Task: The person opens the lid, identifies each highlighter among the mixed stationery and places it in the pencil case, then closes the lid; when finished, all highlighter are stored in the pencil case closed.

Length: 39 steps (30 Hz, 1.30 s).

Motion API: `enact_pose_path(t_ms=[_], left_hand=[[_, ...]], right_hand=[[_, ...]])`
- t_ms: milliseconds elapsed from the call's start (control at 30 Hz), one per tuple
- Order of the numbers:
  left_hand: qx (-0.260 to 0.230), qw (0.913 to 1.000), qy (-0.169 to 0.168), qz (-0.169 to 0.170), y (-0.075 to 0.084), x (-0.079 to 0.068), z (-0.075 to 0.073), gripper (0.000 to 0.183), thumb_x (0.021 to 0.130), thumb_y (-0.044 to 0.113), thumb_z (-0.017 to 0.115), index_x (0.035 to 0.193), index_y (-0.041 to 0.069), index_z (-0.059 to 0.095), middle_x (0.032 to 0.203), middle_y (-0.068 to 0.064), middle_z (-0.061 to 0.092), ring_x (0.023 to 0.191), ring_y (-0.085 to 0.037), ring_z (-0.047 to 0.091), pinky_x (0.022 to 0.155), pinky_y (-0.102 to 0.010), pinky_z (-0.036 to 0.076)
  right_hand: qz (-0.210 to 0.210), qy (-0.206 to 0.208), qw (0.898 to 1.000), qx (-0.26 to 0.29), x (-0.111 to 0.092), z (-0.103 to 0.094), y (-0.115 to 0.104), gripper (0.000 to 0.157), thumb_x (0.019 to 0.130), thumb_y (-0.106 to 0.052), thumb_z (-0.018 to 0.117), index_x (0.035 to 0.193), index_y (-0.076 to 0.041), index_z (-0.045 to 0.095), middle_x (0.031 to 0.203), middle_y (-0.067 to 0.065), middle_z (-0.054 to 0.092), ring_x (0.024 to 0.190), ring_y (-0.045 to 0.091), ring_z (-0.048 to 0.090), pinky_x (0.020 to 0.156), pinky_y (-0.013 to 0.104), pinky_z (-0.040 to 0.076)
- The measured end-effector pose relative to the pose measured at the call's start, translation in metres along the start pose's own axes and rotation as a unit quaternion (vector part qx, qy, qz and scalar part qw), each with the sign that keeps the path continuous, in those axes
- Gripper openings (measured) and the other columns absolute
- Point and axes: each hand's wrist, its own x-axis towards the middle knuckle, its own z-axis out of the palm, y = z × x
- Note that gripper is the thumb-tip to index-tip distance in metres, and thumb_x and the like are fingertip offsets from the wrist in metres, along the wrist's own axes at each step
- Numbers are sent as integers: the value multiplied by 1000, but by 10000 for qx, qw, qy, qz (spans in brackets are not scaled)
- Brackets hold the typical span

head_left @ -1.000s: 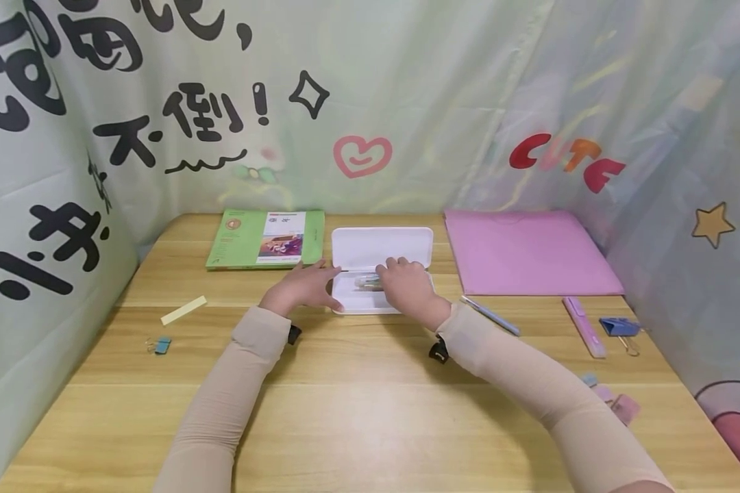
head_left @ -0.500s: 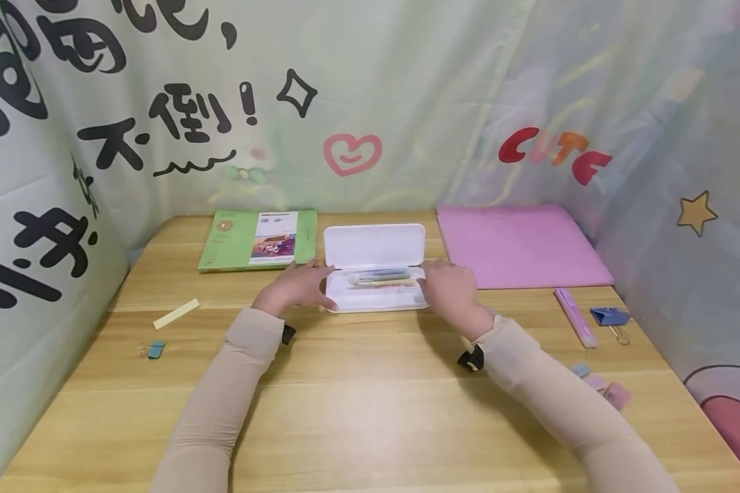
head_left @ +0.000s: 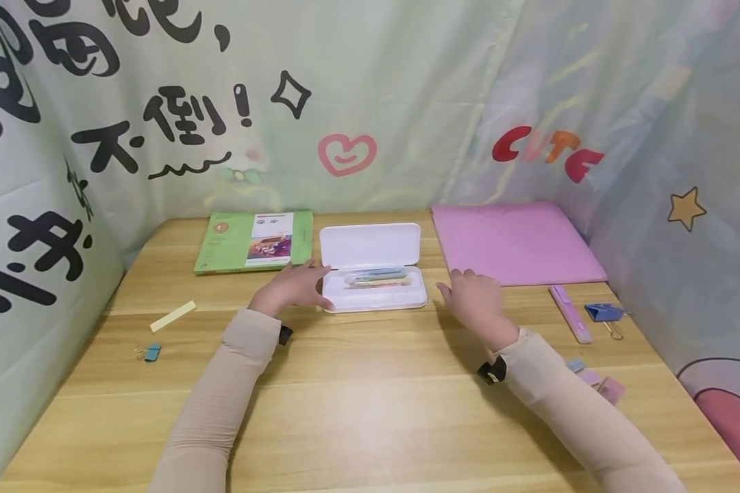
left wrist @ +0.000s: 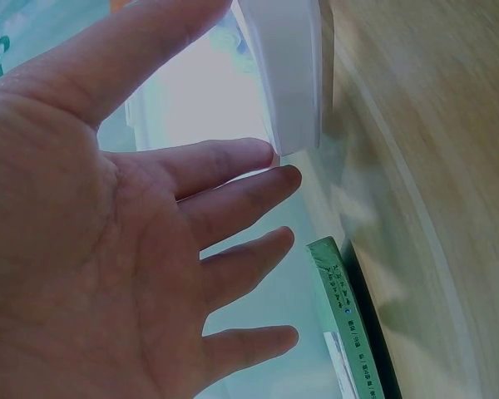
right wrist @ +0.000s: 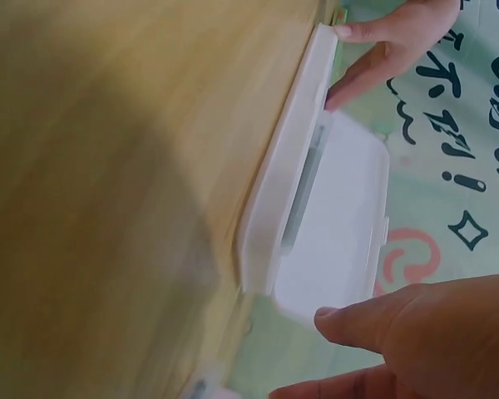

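A white pencil case (head_left: 375, 298) lies with its lid (head_left: 370, 245) raised, and several pens (head_left: 377, 277) sit inside it. My left hand (head_left: 291, 287) is at the case's left end. In the left wrist view, that hand (left wrist: 125, 216) has its fingers spread and nearly straight, with the index fingertip touching the case's corner (left wrist: 291, 83). To the right of the case, my right hand (head_left: 477, 305) hovers low over the table, apart from the case. In the right wrist view, the thumb of the right hand (right wrist: 424, 341) extends near the lid with nothing held.
Behind stand a green book (head_left: 228, 239) and a pink folder (head_left: 512, 243). On the right lie a purple stick-shaped item (head_left: 570, 315), a blue binder clip (head_left: 603, 312) and small pastel clips (head_left: 610, 389). A yellow strip (head_left: 173, 316) and teal binder clip (head_left: 152, 352) lie left.
My right hand has withdrawn from inside the case to its right, leaving the pens in view. The blue pen beside the case is no longer visible. My left hand keeps its place.
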Motion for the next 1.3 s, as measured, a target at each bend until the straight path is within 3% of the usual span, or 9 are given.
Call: enact_pose_path(t_ms=[233,467,533,600,700,800,967,1167,1300], left_hand=[[-46,10000,30,19,-1,-2,-2,86,69,53,63,138,18,25,141,-9,21,130,-27,5,99,-53,-2],[-25,9999,91,51,-4,-2,-2,86,68,54,63,138,18,26,141,-8,22,130,-27,6,99,-54,-1],[-50,9999,111,86,-4,-2,-2,86,68,54,63,137,17,27,140,-9,23,129,-28,7,99,-54,-1],[-64,9999,129,91,-3,-2,-3,86,68,54,63,137,17,27,140,-9,23,129,-28,7,99,-54,0],[-56,9999,113,88,-3,-2,-3,86,68,54,63,138,18,26,140,-8,24,129,-28,7,99,-53,-1],[-60,9999,81,69,-3,-2,-2,87,69,54,62,138,18,25,140,-8,24,130,-27,6,100,-53,-2],[-68,9999,70,69,-3,-2,0,87,69,54,62,138,18,25,140,-7,25,130,-27,6,99,-53,-2],[25,9999,107,107,-2,-1,0,86,68,55,62,138,18,26,139,-7,25,129,-27,7,99,-53,-1],[26,9999,95,119,-1,0,1,87,68,55,62,138,18,26,139,-7,26,129,-27,7,99,-53,0]], right_hand=[[498,-517,9973,-143,-11,1,15,52,86,-48,41,60,-4,46,49,6,40,39,20,40,34,30,30],[211,310,9978,-546,-21,3,24,64,82,-53,47,36,-11,30,35,-4,21,31,12,25,28,26,22],[218,215,9979,-564,-23,3,25,64,81,-54,46,36,-12,28,35,-5,18,31,10,23,28,25,20],[267,-145,9977,-603,-25,4,26,63,82,-55,44,37,-12,30,35,-5,19,32,10,24,29,24,20],[298,-672,9953,-627,-26,4,27,60,82,-54,45,41,-12,35,37,-3,27,33,11,28,31,24,24],[259,-911,9936,-607,-26,5,28,55,81,-50,51,44,-11,37,40,-1,33,35,14,33,31,27,29],[94,-858,9951,-473,-26,6,28,46,79,-39,58,50,-9,40,43,2,37,36,17,38,31,31,32],[-110,-816,9960,-336,-25,8,27,23,80,-15,53,60,-5,46,47,4,39,39,19,40,32,33,34],[-329,-645,9970,-290,-22,5,25,16,76,-8,53,61,-4,48,49,5,40,41,20,41,34,32,35]])
